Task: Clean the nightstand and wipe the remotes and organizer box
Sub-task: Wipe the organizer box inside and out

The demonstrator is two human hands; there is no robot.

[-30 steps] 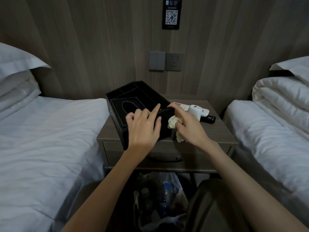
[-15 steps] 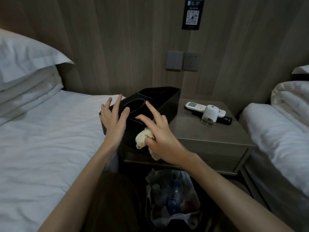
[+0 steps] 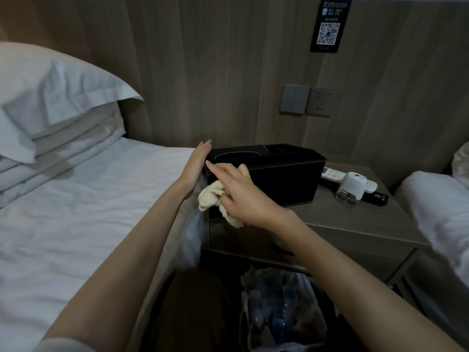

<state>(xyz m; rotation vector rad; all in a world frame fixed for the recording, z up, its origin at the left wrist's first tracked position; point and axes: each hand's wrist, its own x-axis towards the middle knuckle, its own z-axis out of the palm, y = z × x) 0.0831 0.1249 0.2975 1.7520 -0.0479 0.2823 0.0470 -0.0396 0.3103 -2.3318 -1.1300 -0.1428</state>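
The left hand stands on edge at the box's 9 o'clock end. Its forearm reaches in from 7 o'clock, and its fingers are straight and together, flat against that end wall and holding nothing. The right arm comes in from 5 o'clock and its wrist is bent toward 10 o'clock. The right hand lies over the box's near top edge with the long fingers stretched out across it, while the lower ones curl round a bunched cream cloth and press it to the box's front face.

The black box sits on the table's 9 o'clock side, close to the bed. At the box's 3 o'clock a white remote and a black remote lie side by side, with a small white bottle standing in front of them. At the table's 6 o'clock, a bin bag holds plastic bottles. A pillow lies at 10 o'clock.
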